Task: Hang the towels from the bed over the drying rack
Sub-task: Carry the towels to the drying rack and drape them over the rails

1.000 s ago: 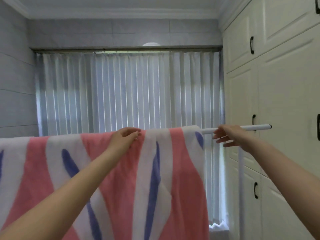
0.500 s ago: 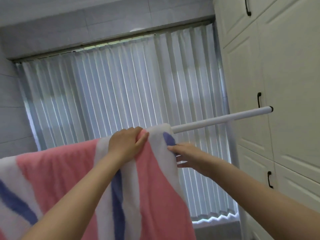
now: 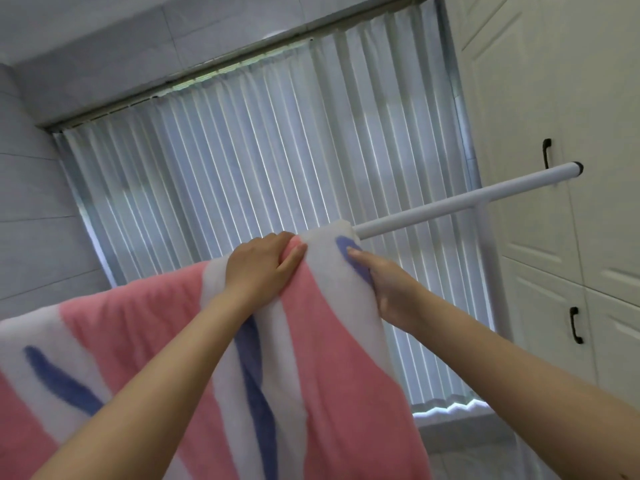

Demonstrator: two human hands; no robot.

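Note:
A pink, white and blue towel (image 3: 332,358) hangs over the white bar of the drying rack (image 3: 433,211), draping down toward me. My left hand (image 3: 263,265) grips the towel's top fold on the bar. My right hand (image 3: 384,278) holds the towel's right edge just below the bar, with the fingers curled behind the cloth. The bar's bare right end sticks out past the rack's upright post (image 3: 488,268). The bed is out of view.
Pale pleated curtains (image 3: 259,161) cover the window behind the rack. White cupboard doors with black handles (image 3: 547,154) stand close on the right. Grey tiled wall (image 3: 31,220) lies to the left.
My right hand left the bare bar end and took hold of the towel's right edge. My left hand closed on the top fold. The view has tilted and moved closer.

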